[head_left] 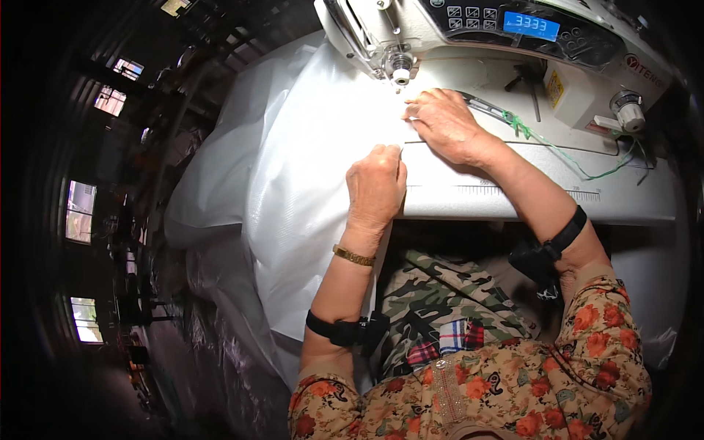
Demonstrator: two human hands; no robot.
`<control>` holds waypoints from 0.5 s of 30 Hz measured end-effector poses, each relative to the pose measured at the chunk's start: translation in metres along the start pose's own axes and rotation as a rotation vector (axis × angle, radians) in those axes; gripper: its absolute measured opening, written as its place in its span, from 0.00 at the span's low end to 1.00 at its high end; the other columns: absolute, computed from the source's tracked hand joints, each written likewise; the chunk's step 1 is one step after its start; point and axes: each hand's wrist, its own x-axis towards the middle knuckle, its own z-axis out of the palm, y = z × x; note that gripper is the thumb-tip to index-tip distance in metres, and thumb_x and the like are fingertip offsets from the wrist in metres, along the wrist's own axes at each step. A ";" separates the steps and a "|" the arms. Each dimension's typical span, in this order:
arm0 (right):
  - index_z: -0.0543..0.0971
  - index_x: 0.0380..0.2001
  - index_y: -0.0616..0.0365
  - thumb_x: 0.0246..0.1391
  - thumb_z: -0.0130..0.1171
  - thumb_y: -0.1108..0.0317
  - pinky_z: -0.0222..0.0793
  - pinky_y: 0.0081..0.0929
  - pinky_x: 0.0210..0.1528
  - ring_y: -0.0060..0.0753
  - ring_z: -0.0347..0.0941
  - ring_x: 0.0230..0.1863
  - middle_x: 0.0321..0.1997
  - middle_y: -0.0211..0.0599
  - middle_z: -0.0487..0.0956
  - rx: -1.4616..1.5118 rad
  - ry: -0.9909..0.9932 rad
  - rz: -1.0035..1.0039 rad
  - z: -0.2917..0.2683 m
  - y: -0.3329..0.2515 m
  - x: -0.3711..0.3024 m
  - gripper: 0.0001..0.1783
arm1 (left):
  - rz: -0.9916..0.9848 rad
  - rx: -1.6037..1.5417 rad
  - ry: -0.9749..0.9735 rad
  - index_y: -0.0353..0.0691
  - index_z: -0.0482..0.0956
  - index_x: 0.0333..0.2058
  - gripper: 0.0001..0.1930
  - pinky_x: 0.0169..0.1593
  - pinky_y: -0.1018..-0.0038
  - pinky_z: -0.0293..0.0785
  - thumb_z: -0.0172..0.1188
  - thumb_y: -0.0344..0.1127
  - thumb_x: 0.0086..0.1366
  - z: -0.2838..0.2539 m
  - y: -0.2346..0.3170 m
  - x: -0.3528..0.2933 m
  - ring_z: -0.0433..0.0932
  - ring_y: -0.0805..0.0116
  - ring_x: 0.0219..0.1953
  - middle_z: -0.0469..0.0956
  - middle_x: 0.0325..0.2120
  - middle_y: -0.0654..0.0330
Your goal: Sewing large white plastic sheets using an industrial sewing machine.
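A large white sheet of fabric (293,213), glossy like woven plastic, spreads under the sewing machine's head (400,70) and hangs off to the left. My left hand (375,183) is closed on the sheet's right edge, thumb against the curled fingers. Farther up and to the right, my right hand (444,125) bends its fingers over the same edge, just in front of the needle area. Glare washes out the cloth there. Beside the right hand's knuckles lies a dark slim metal tool (484,108) with a green cord (557,150) tied to it; its other end is hidden.
The machine's control panel (506,26) with a lit blue display is at the top. A white handwheel-like knob (628,110) sits at the right. A ruler scale (513,192) runs along the table's front edge. More crumpled white sheeting (227,293) hangs at lower left.
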 end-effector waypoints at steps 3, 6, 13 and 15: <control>0.79 0.45 0.54 0.62 0.45 0.66 0.53 0.44 0.64 0.39 0.66 0.58 0.49 0.39 0.75 -0.044 0.000 -0.025 0.001 0.004 -0.003 0.15 | -0.012 0.026 -0.053 0.35 0.80 0.34 0.07 0.35 0.61 0.74 0.59 0.26 0.55 0.004 -0.001 0.005 0.79 0.51 0.29 0.78 0.26 0.52; 0.79 0.45 0.54 0.61 0.46 0.67 0.54 0.44 0.64 0.40 0.66 0.58 0.49 0.39 0.75 -0.095 0.014 -0.040 0.003 0.002 -0.004 0.14 | 0.016 -0.012 -0.002 0.34 0.80 0.32 0.06 0.35 0.61 0.74 0.58 0.26 0.55 0.006 -0.005 0.011 0.79 0.50 0.29 0.78 0.26 0.51; 0.80 0.43 0.55 0.60 0.47 0.68 0.55 0.45 0.63 0.40 0.66 0.57 0.47 0.40 0.75 -0.107 0.023 -0.056 0.003 -0.002 -0.003 0.14 | -0.051 0.027 -0.070 0.33 0.79 0.27 0.03 0.36 0.59 0.74 0.58 0.26 0.55 0.008 -0.009 0.026 0.78 0.49 0.29 0.78 0.25 0.48; 0.80 0.43 0.56 0.60 0.47 0.69 0.55 0.45 0.63 0.40 0.66 0.57 0.47 0.41 0.75 -0.096 0.045 -0.068 0.005 -0.002 -0.003 0.13 | -0.055 0.025 -0.031 0.33 0.79 0.26 0.04 0.36 0.59 0.74 0.57 0.26 0.55 0.008 -0.010 0.028 0.78 0.48 0.29 0.78 0.24 0.48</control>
